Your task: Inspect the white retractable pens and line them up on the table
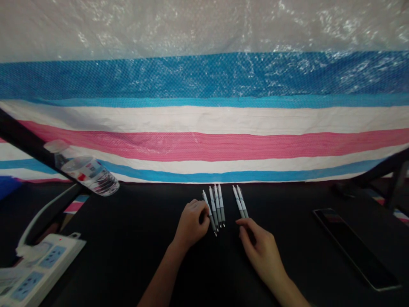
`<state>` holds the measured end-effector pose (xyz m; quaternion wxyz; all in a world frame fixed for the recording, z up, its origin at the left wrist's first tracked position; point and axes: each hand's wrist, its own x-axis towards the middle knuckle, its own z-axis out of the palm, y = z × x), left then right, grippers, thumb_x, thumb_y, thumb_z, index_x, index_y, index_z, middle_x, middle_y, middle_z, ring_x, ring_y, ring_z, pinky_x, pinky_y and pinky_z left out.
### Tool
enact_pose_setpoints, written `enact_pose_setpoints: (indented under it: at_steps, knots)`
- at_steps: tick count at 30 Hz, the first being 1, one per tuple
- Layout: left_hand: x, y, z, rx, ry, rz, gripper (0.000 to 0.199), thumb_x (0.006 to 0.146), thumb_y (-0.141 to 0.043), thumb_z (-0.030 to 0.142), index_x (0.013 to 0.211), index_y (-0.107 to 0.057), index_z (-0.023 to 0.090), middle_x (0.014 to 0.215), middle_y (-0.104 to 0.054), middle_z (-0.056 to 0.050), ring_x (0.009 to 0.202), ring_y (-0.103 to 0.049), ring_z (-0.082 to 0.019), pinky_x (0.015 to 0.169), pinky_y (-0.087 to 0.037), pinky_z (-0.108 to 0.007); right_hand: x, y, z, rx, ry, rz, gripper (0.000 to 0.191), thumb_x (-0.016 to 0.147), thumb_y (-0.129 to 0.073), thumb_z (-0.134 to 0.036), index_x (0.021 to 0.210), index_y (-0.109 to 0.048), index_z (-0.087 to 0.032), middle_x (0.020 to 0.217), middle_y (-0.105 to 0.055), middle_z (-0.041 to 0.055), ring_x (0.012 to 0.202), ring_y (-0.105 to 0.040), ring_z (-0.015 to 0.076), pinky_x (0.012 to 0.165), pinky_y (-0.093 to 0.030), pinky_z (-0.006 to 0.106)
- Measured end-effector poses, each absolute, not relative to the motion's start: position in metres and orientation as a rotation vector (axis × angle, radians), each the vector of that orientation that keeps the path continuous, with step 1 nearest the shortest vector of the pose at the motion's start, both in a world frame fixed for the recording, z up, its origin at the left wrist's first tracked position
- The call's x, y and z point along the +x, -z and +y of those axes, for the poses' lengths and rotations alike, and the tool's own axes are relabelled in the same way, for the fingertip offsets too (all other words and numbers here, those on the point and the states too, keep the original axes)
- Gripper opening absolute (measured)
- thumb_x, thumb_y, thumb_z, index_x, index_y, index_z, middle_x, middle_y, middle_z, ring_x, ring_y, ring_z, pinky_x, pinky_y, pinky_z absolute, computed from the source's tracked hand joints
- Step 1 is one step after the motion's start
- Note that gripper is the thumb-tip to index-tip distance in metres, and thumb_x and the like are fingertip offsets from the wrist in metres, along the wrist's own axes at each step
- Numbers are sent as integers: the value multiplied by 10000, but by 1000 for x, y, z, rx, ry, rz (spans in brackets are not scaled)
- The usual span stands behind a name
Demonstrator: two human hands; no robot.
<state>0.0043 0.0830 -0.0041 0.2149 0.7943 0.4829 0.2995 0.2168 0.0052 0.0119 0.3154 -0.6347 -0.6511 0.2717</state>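
Observation:
Several white-and-grey retractable pens lie side by side on the black tabletop, pointing away from me. Just to their right lies a pair of matching pens. My left hand sits at the lower left of the group, its fingertips closed on the leftmost pen, which seems pinched. My right hand rests on the table, its thumb and fingertips just below the pair's near ends. Nothing shows in its grip, though its curled fingers hide a little of the table.
A plastic water bottle lies tilted along a black bar at the left. A white power strip with a white cable sits in the lower left corner. A dark tablet lies at the right. A striped tarp hangs behind the table.

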Motion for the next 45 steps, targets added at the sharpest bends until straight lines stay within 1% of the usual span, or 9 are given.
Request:
enact_pose_setpoints:
  at_steps: [14,19,22,26,31,35,39,42,45]
  knots:
    - [7,8,85,2196,-948,1284,277,761,-495,-7,916,-604,195,904,-649,-54,887,-594,-232,816,-472,-369,226,7,12,-1976,-65,-1997,240,939,-499,-299,1122,-635,-223,826,-700,47,727,-676,205,546,-433,261]
    - [7,4,83,2188,-1026,1291,280,783,-482,-4,934,-617,190,915,-654,-60,894,-617,-225,818,-491,-363,221,5,13,-2023,-86,-2007,151,950,-513,-295,1038,-606,-216,895,-719,58,758,-698,206,575,-439,259]
    - [8,-7,80,2165,-1106,1294,276,797,-489,10,954,-626,191,926,-661,-59,891,-629,-218,819,-501,-358,218,1,13,-2104,-124,-1981,111,953,-519,-305,995,-569,-215,842,-721,46,707,-704,209,534,-409,251]
    - [14,-31,70,2086,-1226,1278,241,818,-506,39,954,-636,189,913,-675,-52,868,-643,-203,804,-508,-335,213,-8,11,-2219,-144,-1962,132,961,-519,-334,965,-546,-205,775,-721,40,658,-715,236,483,-365,258]
    - [13,-55,42,2039,-1229,1208,210,830,-530,67,947,-648,195,903,-686,-40,844,-649,-186,779,-508,-304,210,-16,7,-2282,-158,-2019,145,972,-502,-303,911,-580,-198,778,-739,72,686,-732,262,497,-382,269]
    - [4,-50,18,1954,-1178,1270,164,852,-534,112,919,-654,203,880,-695,-35,818,-656,-188,746,-512,-300,213,-20,4,-2255,-253,-1980,143,956,-509,-288,872,-587,-203,750,-727,63,667,-721,253,500,-383,270]
    - [-2,-30,1,1755,-1115,1304,119,866,-537,170,898,-646,206,848,-692,-31,776,-661,-188,725,-521,-308,222,-20,-9,-2116,-397,-1805,194,950,-485,-351,827,-563,-222,651,-657,9,553,-656,194,493,-382,258]
    - [-3,-19,-4,1573,-1074,1251,178,862,-557,203,1026,-627,211,888,-687,-37,810,-668,-192,746,-530,-312,225,-19,-25,-1907,-412,-1575,249,941,-469,-440,860,-570,-227,586,-579,-23,490,-582,162,509,-404,258]
    - [-3,-15,-6,1407,-1060,1204,300,865,-570,242,1164,-565,221,879,-663,-27,722,-634,-168,686,-522,-298,224,-23,-38,-1783,-496,-1362,309,937,-469,-512,868,-570,-228,603,-558,-20,495,-523,150,480,-385,244]
